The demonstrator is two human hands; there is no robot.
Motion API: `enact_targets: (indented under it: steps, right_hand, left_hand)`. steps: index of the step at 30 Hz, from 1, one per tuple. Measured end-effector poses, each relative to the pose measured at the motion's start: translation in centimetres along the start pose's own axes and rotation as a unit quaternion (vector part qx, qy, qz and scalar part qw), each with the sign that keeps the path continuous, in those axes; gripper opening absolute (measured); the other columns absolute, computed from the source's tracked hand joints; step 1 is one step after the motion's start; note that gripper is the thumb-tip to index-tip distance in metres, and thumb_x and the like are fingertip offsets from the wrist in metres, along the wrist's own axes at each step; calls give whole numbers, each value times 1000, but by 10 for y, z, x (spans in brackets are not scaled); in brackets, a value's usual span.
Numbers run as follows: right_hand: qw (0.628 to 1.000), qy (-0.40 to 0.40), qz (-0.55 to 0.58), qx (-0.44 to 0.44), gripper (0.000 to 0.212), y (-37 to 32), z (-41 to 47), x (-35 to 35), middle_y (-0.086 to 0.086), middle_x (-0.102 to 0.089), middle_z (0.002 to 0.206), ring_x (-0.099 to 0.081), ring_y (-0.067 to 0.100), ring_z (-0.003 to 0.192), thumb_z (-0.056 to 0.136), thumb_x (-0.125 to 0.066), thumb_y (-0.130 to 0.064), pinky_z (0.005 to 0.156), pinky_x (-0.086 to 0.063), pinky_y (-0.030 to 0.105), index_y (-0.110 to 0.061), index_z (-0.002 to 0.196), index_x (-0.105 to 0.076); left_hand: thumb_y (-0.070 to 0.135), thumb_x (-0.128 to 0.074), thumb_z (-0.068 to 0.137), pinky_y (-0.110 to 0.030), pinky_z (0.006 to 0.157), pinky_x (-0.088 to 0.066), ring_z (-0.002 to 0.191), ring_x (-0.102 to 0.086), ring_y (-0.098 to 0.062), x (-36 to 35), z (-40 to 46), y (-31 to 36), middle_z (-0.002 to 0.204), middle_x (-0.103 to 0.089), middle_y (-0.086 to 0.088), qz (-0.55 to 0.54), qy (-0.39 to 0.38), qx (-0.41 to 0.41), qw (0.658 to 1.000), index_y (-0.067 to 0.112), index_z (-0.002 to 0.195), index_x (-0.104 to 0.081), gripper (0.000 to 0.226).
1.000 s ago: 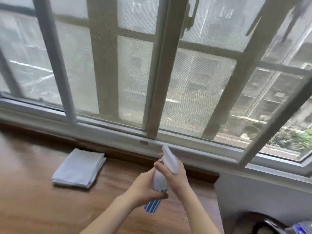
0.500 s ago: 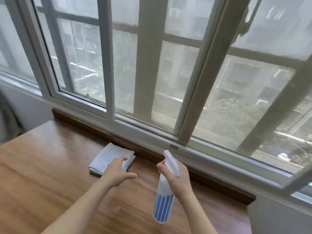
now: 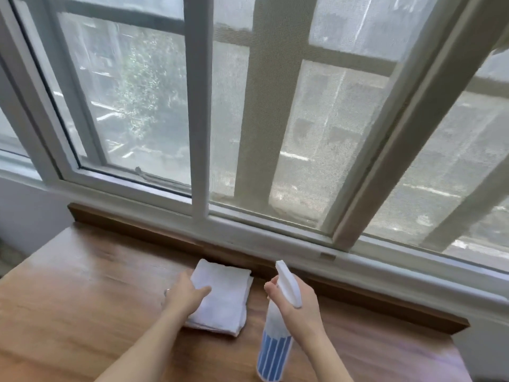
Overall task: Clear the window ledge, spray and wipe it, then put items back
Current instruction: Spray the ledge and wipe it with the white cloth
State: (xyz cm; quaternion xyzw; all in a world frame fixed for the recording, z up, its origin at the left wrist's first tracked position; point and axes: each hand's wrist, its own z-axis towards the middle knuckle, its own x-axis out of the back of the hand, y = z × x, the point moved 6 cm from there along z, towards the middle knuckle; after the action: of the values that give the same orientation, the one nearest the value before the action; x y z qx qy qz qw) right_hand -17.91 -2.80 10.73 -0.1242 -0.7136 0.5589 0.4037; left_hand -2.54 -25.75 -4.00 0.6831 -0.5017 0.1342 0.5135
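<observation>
Your right hand [image 3: 298, 299] is in the lower right of the frame, its fingers [image 3: 271, 285] wrapped round the neck of the white plastic spray bottle with blue vertical stripes [image 3: 275, 351]. The bottle hangs upright above the wood, its white trigger head [image 3: 287, 283] pointing up and left toward the window frame, its striped base near the bottom edge of the frame.

Your left hand [image 3: 186, 295] lies at lower centre, palm down on the folded white cloth [image 3: 223, 299]. Its fingers are stretched out fairly flat over the cloth's left half; whether they pinch the fabric cannot be told from this angle. A ring [image 3: 166, 292] shows at the hand's left edge.

The cloth rests flat on the brown wooden window ledge [image 3: 82, 285], which fills the lower part of the frame like a broad bench. The cloth's far edge lies close to the dark wooden strip [image 3: 143, 230] at the back of the ledge. Cloth and bottle are near each other but apart.

Above runs the white sliding window frame [image 3: 201, 133], with a grey mesh screen [image 3: 330, 133] across the centre and right panes.
</observation>
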Motion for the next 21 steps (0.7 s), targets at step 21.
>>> enact_targets:
  steps: [21]
  right_hand:
    - [998, -50, -6, 37, 20, -48, -18, -75, -7, -69, 82, -63, 7, 76, 87, -73, -42, 72, -48, 28, -25, 79, -67]
  left_hand:
    - [9, -61, 88, -35, 76, -46, 96, -59, -19, 128, -32, -16, 102, -60, -1, -192, 26, -121, 974, 15, 110, -52, 25]
